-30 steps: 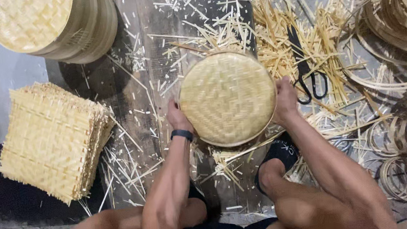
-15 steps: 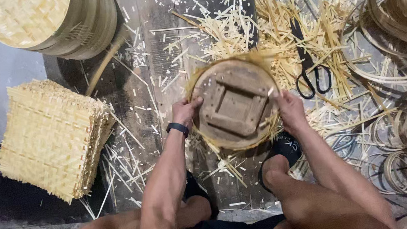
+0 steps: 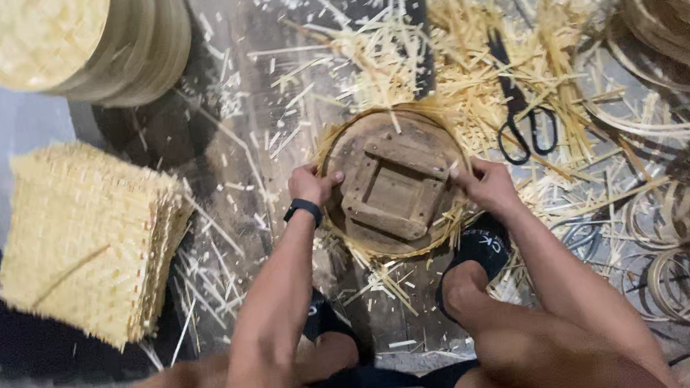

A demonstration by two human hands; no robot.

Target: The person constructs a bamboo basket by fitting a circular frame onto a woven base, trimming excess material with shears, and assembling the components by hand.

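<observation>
While I watch, left hand (image 3: 310,185) and right hand (image 3: 483,182) grasp the round wooden mould (image 3: 395,185), apparently gripping its bamboo rim.

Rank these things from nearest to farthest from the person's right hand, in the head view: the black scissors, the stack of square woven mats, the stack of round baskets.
From the right hand:
1. Black scissors, just above and to its right, among the straw.
2. Stack of round baskets, upper left corner.
3. Stack of square woven mats, far left.
The last two lie close; the baskets seem slightly nearer.

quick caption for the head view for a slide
Both hands, left hand and right hand, grip a round wooden form ringed with bamboo, amid bamboo trimmings and scissors.
</observation>
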